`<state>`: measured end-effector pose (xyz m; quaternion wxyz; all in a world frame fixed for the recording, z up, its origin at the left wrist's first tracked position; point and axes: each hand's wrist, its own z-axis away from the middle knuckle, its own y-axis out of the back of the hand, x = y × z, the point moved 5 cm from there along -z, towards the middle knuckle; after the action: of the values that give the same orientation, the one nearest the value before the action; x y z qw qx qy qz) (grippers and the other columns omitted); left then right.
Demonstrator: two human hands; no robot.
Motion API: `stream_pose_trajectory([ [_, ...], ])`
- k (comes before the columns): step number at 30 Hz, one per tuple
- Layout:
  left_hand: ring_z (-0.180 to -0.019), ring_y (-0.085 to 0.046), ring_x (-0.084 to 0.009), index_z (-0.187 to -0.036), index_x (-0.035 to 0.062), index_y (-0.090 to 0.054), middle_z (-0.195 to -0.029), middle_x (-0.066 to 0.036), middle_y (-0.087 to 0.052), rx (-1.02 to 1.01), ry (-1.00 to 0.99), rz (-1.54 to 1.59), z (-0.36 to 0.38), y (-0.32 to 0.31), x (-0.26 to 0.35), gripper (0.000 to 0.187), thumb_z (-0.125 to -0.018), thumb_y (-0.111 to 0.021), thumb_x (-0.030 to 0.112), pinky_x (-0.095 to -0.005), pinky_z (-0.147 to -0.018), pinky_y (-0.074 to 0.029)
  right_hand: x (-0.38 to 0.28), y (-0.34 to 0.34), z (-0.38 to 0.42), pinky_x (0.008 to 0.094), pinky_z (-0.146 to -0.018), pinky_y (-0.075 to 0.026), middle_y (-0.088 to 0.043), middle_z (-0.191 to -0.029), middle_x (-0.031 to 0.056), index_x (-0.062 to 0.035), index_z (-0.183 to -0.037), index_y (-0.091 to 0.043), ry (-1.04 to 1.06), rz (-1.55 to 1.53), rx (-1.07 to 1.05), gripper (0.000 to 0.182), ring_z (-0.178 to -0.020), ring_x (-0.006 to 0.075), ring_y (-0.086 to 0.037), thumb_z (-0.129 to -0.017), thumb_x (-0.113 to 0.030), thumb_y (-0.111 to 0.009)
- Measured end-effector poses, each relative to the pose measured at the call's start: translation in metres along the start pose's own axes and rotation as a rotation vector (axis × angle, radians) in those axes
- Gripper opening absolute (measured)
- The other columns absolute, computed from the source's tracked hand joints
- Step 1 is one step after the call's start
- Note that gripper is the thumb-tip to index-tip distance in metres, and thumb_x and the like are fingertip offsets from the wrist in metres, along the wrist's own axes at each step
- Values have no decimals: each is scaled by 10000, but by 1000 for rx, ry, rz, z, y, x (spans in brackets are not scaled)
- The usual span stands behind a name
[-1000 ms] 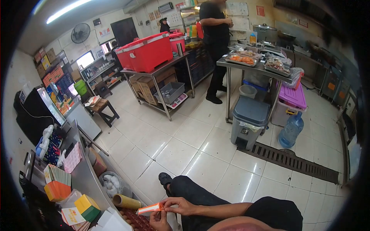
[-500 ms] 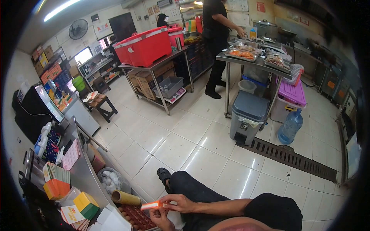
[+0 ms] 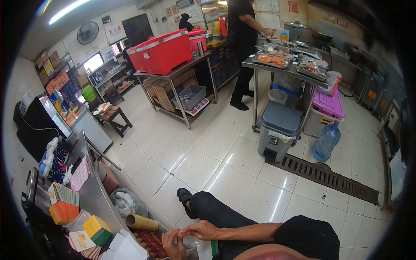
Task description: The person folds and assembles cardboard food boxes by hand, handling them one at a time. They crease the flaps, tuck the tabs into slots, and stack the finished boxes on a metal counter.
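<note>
Both hands low by the lap: left hand [image 3: 174, 245] over a bumpy tray of round brown eggs [image 3: 152, 243], right hand [image 3: 203, 229] just beside it, fingers pinched together. Hard to tell what, if anything, sits between them. Nearby, a shiny roll [image 3: 141, 222]. Tray cut off below.

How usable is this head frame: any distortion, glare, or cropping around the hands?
Head view: strong fisheye bending, dark vignette around the edges; ceiling tube light blown out, glare on the floor tiles; left hand and right hand sit at the bottom edge, partly cropped.
</note>
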<state>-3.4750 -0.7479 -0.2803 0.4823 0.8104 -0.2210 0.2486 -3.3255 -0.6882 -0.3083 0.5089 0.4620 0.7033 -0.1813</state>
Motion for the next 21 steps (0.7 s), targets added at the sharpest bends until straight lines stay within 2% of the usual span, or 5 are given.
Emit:
stream_pose_trajectory([
  [4, -1057, -524, -287, -975, 27, -614, -1232, -175, -487, -208, 94, 38, 14, 0, -39, 221, -758, -636, -3, -380, -894, -432, 2, -9, 2, 371, -597, -511, -665, -765, 145, -96, -1033, -648, -56, 98, -95, 183, -686, 320, -653, -858, -133, -609],
  [7, -748, -614, -294, -897, 3, -664, -840, -156, -661, 137, -72, 42, 0, 25, -4, 163, -865, -635, 160, -374, -698, -481, 17, -14, 0, 432, -586, -489, -642, -711, 147, -93, -970, -646, -185, 414, -288, 142, -674, 354, -634, -845, -128, -589],
  [11, -757, -614, -299, -877, 5, -673, -843, -156, -658, -84, -44, -87, -3, 18, 2, 163, -844, -651, 163, -369, -728, -478, 33, -17, 9, 462, -597, -480, -626, -685, 155, -81, -912, -634, -224, 455, -370, 118, -684, 361, -633, -814, -110, -575],
  [14, -765, -608, -311, -875, 10, -671, -846, -151, -656, -84, 110, 56, 2, 12, -6, 175, -838, -660, 180, -370, -739, -476, 33, -11, 11, 456, -605, -485, -634, -699, 160, -77, -900, -636, -231, 454, -406, 129, -691, 354, -638, -785, -80, -577],
  [21, -784, -601, -319, -873, 4, -664, -847, -158, -645, -97, 19, 50, -2, 9, 5, 165, -851, -645, 167, -386, -735, -471, 32, 4, 9, 425, -673, -511, -665, -778, 158, -84, -1014, -655, -302, 495, -435, 259, -741, 336, -651, -764, -67, -589],
])
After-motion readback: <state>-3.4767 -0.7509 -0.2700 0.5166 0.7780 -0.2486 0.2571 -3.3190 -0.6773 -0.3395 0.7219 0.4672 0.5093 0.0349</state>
